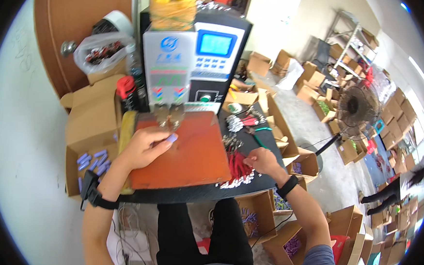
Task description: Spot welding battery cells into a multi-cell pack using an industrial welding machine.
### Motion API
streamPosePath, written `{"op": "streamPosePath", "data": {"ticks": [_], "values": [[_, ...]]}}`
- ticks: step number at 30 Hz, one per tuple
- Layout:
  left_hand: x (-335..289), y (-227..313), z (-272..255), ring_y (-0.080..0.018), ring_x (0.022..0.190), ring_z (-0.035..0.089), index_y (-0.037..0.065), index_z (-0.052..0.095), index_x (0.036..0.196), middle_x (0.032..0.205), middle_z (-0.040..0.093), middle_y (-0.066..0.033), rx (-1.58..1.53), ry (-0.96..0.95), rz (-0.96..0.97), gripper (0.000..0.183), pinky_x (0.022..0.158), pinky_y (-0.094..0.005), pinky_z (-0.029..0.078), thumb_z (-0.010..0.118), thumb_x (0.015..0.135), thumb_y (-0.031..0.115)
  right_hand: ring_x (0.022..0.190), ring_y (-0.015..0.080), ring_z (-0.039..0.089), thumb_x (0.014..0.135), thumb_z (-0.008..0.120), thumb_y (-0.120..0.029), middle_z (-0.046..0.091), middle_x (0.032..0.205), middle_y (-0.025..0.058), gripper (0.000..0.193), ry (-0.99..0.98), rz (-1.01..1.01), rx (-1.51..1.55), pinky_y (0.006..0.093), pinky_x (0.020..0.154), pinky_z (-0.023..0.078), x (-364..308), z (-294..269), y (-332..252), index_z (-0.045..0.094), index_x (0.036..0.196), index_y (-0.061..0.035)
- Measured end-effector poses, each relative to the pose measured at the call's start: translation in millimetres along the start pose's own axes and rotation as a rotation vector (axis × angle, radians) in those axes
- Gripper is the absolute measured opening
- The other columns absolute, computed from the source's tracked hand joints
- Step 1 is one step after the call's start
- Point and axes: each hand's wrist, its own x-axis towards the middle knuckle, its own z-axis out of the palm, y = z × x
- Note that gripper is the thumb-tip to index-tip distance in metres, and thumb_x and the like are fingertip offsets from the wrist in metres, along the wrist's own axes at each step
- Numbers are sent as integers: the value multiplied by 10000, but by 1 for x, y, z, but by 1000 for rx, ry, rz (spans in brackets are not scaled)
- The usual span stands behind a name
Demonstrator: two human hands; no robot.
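Note:
My left hand [144,149] rests over the orange-red board [191,155], its fingers closed around a small purple cylindrical battery cell [172,138]. Just beyond those fingertips are the metal electrode arms [169,116] of a spot-welding machine [211,59] with a lit blue screen. My right hand [263,161] is at the right side of the black table, its fingers curled together beside a bundle of red wires [239,167] with white ends. Whatever the right fingertips pinch, if anything, is too small to make out.
Left of the board stands a cardboard box [90,139] holding purple cells. Green-handled pliers [261,141] and more wire leads lie at the table's right. Open boxes with cells [251,217] sit below. A standing fan [358,106] and a person's legs [385,197] are farther right.

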Motion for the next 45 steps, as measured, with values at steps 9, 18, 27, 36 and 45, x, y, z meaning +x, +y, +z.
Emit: {"op": "streamPosePath", "data": {"ticks": [9, 18, 27, 36, 45], "values": [[1, 8, -4, -81, 639, 545, 10, 676, 897, 771, 643, -62, -104, 28, -126, 166, 572, -233, 422, 663, 739, 56, 653, 200, 665, 823, 589, -246, 657, 649, 62, 241, -131, -33, 95, 332, 623, 512, 15, -19, 4, 621, 724, -29], [2, 12, -1, -45, 603, 484, 30, 689, 886, 733, 591, 8, -72, 29, -176, 190, 550, -200, 378, 721, 718, 113, 786, 293, 652, 736, 553, -39, 656, 834, 153, 277, -70, -190, 61, 377, 700, 508, 22, -13, 8, 605, 1007, -11], [3, 9, 1, -26, 577, 455, 16, 685, 918, 712, 569, 22, -86, 3, -175, 203, 522, -187, 364, 730, 747, 117, 867, 327, 639, 728, 521, -60, 671, 892, 136, 231, -96, -123, -64, 414, 749, 496, 28, -4, 6, 663, 909, -78], [8, 13, 1, -33, 586, 460, 10, 686, 901, 697, 558, 17, -66, 18, -190, 191, 526, -203, 361, 726, 742, 108, 824, 338, 647, 748, 525, -93, 666, 857, 167, 168, -139, -88, 34, 422, 726, 510, 41, -2, 8, 640, 854, -32], [-1, 13, 1, -53, 575, 472, 22, 691, 895, 675, 557, 8, -19, 61, -156, 207, 518, -217, 365, 739, 716, 112, 809, 332, 663, 723, 596, -159, 670, 826, 180, 191, -17, -152, -357, 443, 679, 525, 19, -40, -35, 663, 834, -19]]}}
